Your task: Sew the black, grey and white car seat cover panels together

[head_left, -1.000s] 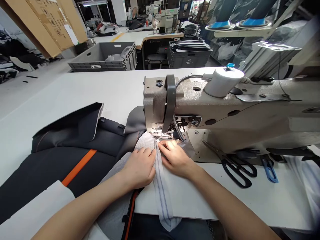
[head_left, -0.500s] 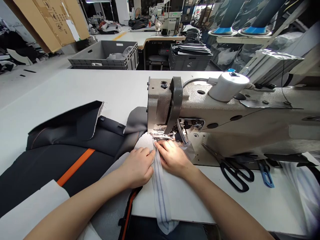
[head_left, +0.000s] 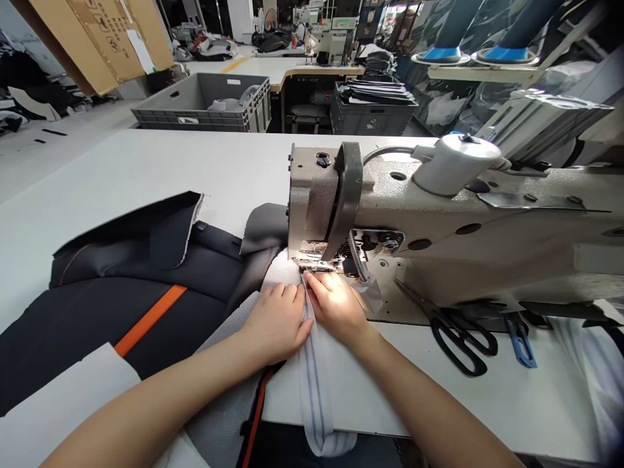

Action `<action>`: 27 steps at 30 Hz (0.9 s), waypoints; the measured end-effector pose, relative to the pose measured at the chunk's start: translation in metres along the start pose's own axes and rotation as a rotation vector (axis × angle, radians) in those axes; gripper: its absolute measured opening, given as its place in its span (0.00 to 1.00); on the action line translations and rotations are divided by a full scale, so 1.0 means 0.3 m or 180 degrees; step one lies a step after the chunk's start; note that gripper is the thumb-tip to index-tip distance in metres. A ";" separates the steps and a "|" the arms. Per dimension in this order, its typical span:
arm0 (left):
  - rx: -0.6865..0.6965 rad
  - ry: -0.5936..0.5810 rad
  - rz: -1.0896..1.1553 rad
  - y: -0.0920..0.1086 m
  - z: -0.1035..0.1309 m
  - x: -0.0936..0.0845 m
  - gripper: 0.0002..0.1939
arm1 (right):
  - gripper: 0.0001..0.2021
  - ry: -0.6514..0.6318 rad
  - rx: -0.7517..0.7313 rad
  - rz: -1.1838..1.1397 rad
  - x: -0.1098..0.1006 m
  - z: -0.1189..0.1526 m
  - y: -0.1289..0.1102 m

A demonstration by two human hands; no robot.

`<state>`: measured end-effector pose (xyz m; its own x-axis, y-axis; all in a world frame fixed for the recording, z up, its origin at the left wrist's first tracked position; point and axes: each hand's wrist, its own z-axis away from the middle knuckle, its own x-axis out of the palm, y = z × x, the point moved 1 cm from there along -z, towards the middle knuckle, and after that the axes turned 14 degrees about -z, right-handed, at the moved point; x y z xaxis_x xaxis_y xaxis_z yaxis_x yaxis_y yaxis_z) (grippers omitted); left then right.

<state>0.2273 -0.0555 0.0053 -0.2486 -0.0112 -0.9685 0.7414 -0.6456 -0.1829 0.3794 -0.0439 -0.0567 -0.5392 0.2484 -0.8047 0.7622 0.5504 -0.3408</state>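
At the sewing machine (head_left: 322, 195), my right hand (head_left: 336, 307) pinches the white blue-striped tape (head_left: 316, 383) close under the presser foot. The tape hangs down over the table's front edge. My left hand (head_left: 280, 322) lies just to the left, fingers curled and pressed on the light grey mesh fabric (head_left: 229, 331), its thumb over the tape. That fabric is the backing of a large black cover piece (head_left: 121, 279) with an orange stripe (head_left: 150, 318), spread out on the left. The needle point is hidden by the machine head and my fingers.
Black-handled scissors (head_left: 461, 338) and a blue-handled cutter (head_left: 520, 341) lie right of my right forearm. Behind the white table (head_left: 146, 169) stand a grey crate (head_left: 195, 104) and a dark crate with stacked pieces (head_left: 373, 117). A cardboard box (head_left: 107, 39) is at upper left.
My left hand has shifted slightly right and forward, its thumb now reaching across the tape. The mesh fabric has moved with it a little. My right hand keeps nearly the same place.
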 end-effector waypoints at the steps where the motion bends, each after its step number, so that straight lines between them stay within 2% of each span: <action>1: 0.0005 0.0060 -0.0037 0.006 0.005 0.007 0.27 | 0.14 0.0093 0.0081 0.0028 0.000 0.005 0.001; 3: 0.0027 0.0197 -0.0095 0.019 0.022 0.023 0.30 | 0.12 0.0210 0.0197 0.0060 -0.003 0.015 -0.002; 7: -0.0002 0.0438 -0.0189 0.035 0.032 0.048 0.29 | 0.12 0.0079 0.0092 -0.0095 -0.013 0.024 -0.015; 12: 0.0191 0.0686 0.0025 -0.015 -0.032 0.047 0.22 | 0.15 -0.0067 0.0257 -0.0609 -0.027 0.015 -0.002; 15: 0.0293 0.0765 0.0145 -0.033 0.002 0.037 0.20 | 0.16 -0.0209 0.0235 -0.0962 -0.046 0.019 0.007; 18: 0.0227 0.0282 0.0326 0.005 0.127 0.032 0.21 | 0.16 -0.0559 0.0293 -0.1272 -0.072 0.031 -0.005; 20: 0.0097 -0.0271 0.0367 0.047 0.218 0.026 0.31 | 0.20 -0.0796 0.0401 -0.1218 -0.086 0.039 -0.023; 22: -0.0139 -0.0778 0.0242 0.078 0.276 0.013 0.42 | 0.23 -0.0945 0.0500 -0.1023 -0.093 0.043 -0.041; 24: -0.0344 -0.1144 0.0106 0.081 0.287 -0.007 0.47 | 0.24 -0.1007 0.0534 -0.0879 -0.095 0.045 -0.056; 27: -0.0380 -0.1431 0.0251 0.030 0.253 -0.040 0.47 | 0.24 -0.0984 0.0547 -0.0791 -0.093 0.047 -0.071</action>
<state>0.1898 -0.1190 0.0282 -0.4144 -0.4032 -0.8159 0.8288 -0.5375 -0.1554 0.3833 -0.0737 -0.0339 -0.6012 -0.1399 -0.7868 0.6854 0.4160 -0.5977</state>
